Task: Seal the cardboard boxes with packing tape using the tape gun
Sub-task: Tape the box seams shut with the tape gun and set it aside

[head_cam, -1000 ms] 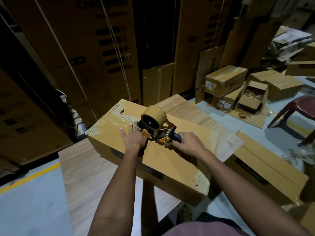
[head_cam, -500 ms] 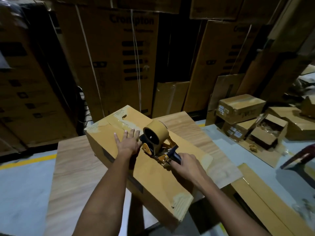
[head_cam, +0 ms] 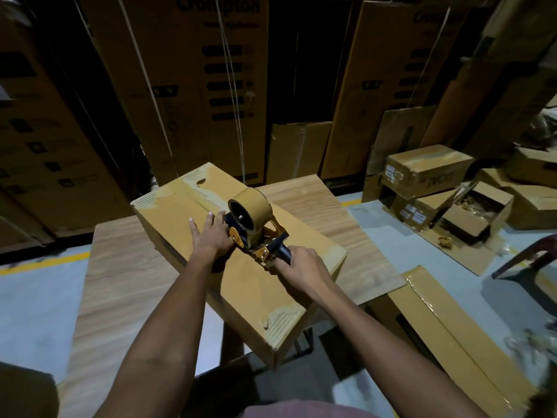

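A long brown cardboard box (head_cam: 168,218) lies slantwise on a wooden table (head_cam: 120,285), its near end overhanging the table's front edge. On the box top stands a tape gun (head_cam: 254,224) with a roll of brown tape. My right hand (head_cam: 298,263) grips the gun's dark handle. My left hand (head_cam: 211,236) lies flat on the box top, fingers straight, right beside the gun's front end. A strip of glossy tape runs along the box's seam beyond the gun.
Tall printed cartons (head_cam: 193,79) stand stacked behind the table. On the floor to the right sit several small boxes (head_cam: 428,173), one of them open (head_cam: 479,212). A flat taped carton (head_cam: 452,327) lies low at the right, and a red plastic chair (head_cam: 530,260) stands beyond it.
The view has shifted and tilted. The box has swung so its near end hangs further over the table's edge. Both hands keep their places, the left beside the gun and the right on the handle.
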The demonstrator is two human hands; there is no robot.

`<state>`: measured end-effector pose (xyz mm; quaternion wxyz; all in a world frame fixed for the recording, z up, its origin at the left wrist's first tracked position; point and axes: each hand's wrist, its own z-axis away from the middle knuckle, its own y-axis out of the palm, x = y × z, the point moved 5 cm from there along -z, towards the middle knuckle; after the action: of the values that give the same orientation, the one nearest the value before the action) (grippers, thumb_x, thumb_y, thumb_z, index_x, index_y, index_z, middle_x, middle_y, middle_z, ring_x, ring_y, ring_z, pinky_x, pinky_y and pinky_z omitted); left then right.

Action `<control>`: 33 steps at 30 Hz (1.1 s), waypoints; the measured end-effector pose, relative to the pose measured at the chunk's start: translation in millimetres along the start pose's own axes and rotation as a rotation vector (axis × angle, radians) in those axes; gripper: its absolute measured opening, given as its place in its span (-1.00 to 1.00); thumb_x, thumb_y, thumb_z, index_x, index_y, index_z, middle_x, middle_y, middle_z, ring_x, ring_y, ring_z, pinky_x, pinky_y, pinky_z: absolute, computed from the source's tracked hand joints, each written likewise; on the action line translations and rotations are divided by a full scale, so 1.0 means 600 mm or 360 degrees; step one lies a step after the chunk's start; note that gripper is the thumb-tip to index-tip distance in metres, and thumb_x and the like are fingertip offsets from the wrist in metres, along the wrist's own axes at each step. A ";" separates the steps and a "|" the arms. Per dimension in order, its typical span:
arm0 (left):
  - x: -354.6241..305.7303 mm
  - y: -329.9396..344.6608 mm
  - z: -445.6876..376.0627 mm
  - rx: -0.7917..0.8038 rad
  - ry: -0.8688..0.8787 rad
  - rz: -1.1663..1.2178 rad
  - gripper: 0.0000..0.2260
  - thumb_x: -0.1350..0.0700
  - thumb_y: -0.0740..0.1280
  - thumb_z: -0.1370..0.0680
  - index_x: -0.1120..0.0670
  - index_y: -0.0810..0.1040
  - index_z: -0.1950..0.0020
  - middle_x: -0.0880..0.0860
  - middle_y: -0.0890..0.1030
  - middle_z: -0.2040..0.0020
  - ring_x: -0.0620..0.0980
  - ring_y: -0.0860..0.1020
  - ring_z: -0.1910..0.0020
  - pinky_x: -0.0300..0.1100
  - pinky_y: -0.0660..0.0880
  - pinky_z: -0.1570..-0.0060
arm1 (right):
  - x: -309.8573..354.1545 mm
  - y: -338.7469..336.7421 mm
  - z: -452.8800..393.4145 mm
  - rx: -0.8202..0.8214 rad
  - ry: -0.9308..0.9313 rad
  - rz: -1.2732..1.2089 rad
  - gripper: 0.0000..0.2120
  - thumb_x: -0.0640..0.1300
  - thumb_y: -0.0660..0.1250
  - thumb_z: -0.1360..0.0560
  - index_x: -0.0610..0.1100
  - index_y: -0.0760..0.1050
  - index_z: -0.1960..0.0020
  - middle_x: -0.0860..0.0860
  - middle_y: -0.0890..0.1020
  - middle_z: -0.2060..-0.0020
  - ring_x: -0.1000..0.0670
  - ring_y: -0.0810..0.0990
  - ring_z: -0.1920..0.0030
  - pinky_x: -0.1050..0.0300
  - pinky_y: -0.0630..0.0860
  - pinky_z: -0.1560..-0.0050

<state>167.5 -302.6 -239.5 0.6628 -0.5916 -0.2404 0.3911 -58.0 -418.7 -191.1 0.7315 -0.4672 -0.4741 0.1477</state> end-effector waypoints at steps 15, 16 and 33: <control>-0.010 0.000 0.011 -0.0033 0.0270 0.0061 -0.23 -0.32 0.26 -0.56 0.00 0.11 -0.65 0.09 0.01 -0.67 0.12 -0.10 -0.64 0.48 -0.23 -0.42 | 0.005 -0.033 0.026 0.0063 0.0325 0.0159 -0.81 -0.05 0.47 -0.51 -0.05 0.58 -0.09 -0.01 0.64 0.04 -0.06 0.64 0.02 -0.09 0.65 -0.06; -0.011 0.000 0.011 -0.0036 0.0277 0.0067 -0.24 -0.31 0.25 -0.56 0.00 0.12 -0.65 0.10 0.02 -0.67 0.12 -0.09 -0.64 0.50 -0.22 -0.42 | 0.009 -0.032 0.026 0.0035 0.0332 0.0152 -0.80 -0.04 0.47 -0.50 -0.04 0.58 -0.08 -0.01 0.64 0.03 -0.07 0.64 0.01 -0.09 0.65 -0.06; -0.044 -0.014 0.045 -0.0220 0.0361 0.0099 -0.54 -0.17 0.13 -0.67 0.04 0.34 -0.49 0.09 0.33 -0.53 0.15 0.19 -0.57 0.51 -0.03 -0.44 | -0.067 -0.032 0.109 -0.0030 0.0596 0.0027 -0.82 -0.10 0.50 -0.48 -0.07 0.51 0.20 0.03 0.58 0.25 0.09 0.54 0.27 0.21 0.38 0.37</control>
<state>133.3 -307.5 -223.0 0.6309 -0.6835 -0.1717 0.3246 -137.1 -419.8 -190.2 0.8014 -0.4972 -0.3271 0.0597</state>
